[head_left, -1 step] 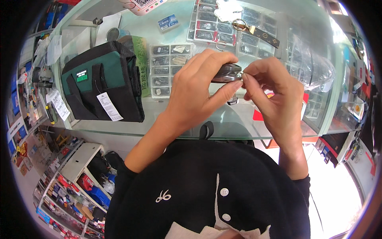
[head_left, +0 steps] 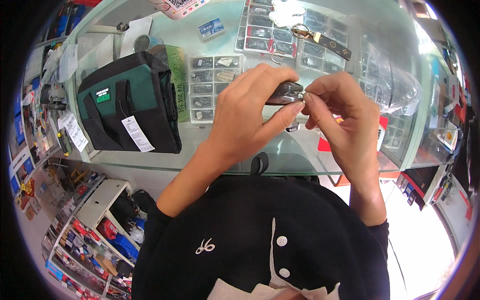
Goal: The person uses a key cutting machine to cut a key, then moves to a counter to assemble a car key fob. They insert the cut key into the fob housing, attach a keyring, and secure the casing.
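Green-and-black fabric bag (head_left: 109, 119) on glass counter (head_left: 200, 142); clear plastic compartment box (head_left: 214, 96) nearby, dark pieces (head_left: 202, 101) inside. Over counter, my left hand (head_left: 242, 104) clasps glossy dark rounded case (head_left: 283, 95); right hand (head_left: 346, 107) pinches its silvery tip (head_left: 301, 94).

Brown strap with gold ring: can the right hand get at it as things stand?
Probably yes: the strap lies uncovered just beyond the right hand, though that hand is busy at the dark fob in the left hand.
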The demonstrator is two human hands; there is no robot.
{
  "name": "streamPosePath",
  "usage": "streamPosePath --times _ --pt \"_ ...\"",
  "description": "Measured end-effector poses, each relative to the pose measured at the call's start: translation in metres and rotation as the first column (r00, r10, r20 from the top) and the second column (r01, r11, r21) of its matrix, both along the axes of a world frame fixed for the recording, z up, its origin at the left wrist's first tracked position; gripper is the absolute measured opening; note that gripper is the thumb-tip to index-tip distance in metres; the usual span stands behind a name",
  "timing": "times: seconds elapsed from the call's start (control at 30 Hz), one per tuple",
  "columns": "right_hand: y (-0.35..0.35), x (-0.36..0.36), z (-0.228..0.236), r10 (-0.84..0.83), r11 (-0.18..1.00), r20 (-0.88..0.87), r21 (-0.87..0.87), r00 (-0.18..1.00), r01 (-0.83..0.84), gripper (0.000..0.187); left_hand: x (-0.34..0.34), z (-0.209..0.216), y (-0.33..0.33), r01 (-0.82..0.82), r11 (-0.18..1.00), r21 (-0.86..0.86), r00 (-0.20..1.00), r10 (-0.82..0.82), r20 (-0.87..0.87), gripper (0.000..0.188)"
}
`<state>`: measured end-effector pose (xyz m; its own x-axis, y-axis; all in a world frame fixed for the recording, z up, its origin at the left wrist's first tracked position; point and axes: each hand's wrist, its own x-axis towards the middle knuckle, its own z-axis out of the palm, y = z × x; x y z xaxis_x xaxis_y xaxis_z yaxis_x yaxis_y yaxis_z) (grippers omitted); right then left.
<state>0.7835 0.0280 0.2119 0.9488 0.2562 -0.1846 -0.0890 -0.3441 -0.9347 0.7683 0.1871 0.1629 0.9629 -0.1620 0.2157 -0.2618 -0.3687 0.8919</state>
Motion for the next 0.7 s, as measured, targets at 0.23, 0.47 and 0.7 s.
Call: streamPosePath --times 0.23,0.47,0.7 --pt "-0.009 -0.006 -0.01 0.036 0.894 -0.304 0.436 0.952 0.105 0.013 0.0 0.002 -0.002 0.056 0.998 0.005 0.997 -0.056 0.059 0.025" --pt "-0.009 -0.015 -0.015 -0.019 0.785 -0.42 0.555 0.907 0.274 0.015 0.0 0.004 -0.005 0.064 0.998 0.008 0.995 -0.064 0.076 0.023" --pt "-0.015 -0.01 -0.009 0.068 0.697 -0.496 0.644 0.866 0.315 0.013 0.0 0.011 -0.004 0.117 0.992 0.052 0.992 -0.119 0.039 0.02"
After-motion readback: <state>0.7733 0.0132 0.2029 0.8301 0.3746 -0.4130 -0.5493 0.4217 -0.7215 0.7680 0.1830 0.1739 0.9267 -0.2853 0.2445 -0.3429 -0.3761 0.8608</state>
